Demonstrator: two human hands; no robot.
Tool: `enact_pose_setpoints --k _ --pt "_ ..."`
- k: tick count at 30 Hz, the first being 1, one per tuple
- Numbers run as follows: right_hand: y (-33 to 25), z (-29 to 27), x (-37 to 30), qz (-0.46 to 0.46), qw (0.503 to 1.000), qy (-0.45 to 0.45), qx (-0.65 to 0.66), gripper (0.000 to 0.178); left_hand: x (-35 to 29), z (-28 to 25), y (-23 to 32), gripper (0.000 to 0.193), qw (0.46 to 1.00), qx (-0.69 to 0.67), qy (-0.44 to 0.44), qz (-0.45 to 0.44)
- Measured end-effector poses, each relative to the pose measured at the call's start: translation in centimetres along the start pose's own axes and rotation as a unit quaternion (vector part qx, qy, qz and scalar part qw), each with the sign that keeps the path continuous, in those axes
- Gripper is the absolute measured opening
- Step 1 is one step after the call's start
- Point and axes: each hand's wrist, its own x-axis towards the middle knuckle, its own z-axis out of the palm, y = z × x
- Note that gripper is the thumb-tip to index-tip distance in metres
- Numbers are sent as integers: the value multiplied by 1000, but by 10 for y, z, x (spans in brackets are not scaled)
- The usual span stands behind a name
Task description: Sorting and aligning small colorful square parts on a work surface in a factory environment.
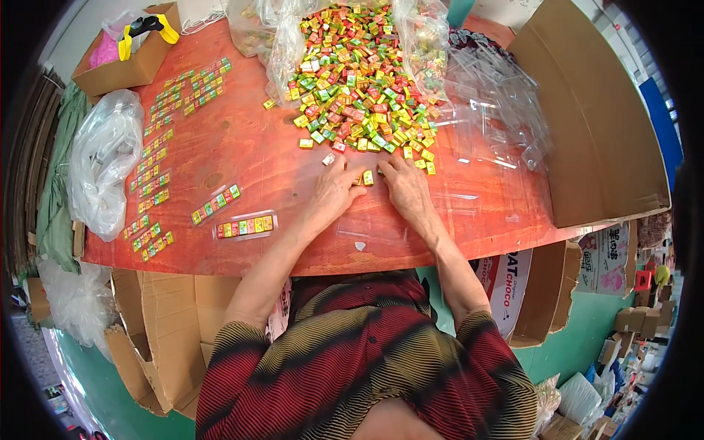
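Note:
A big heap of tiny candy-like boxes [359, 95] in red, yellow and green covers the table's far middle. At its near edge my left hand [336, 192] is bent, thumb and fingers closing round small boxes. A yellow box [367, 177] shows beside its thumb, and a pale-red box [328, 158] lies by its fingertips. Just to the right, my right hand [407, 191] has its fingers curled down to the tabletop, a sliver of a green box under them. To the left lie a clear tray [246, 226] filled with a row of boxes and a loose row [215, 204].
More rows of boxes [152, 176] line the red table's [308, 253] left side, near a clear plastic bag [108, 161] and a carton [139, 70]. Clear plastic trays [495, 103] pile up at right before a tall cardboard wall [587, 117]. Open cartons [172, 330] stand below the edge.

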Motion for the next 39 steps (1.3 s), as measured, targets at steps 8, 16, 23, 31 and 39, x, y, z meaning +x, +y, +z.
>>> enact_pose_setpoints --k 8,16,23,31,39 --pt "-20 -4 24 44 999 20 -5 16 -7 6 11 27 999 3 30 -41" --pt "-51 40 63 -44 999 -31 7 10 -27 -32 4 25 991 3 14 -132" --pt "-50 34 34 -94 995 10 41 17 -27 -39 -14 31 991 -6 18 -132" --pt "-9 -17 11 -12 996 -72 52 41 -17 -32 -9 44 998 -19 -26 -62" --pt "4 -13 10 8 994 -105 16 18 -7 -18 -1 43 997 24 -39 -54"
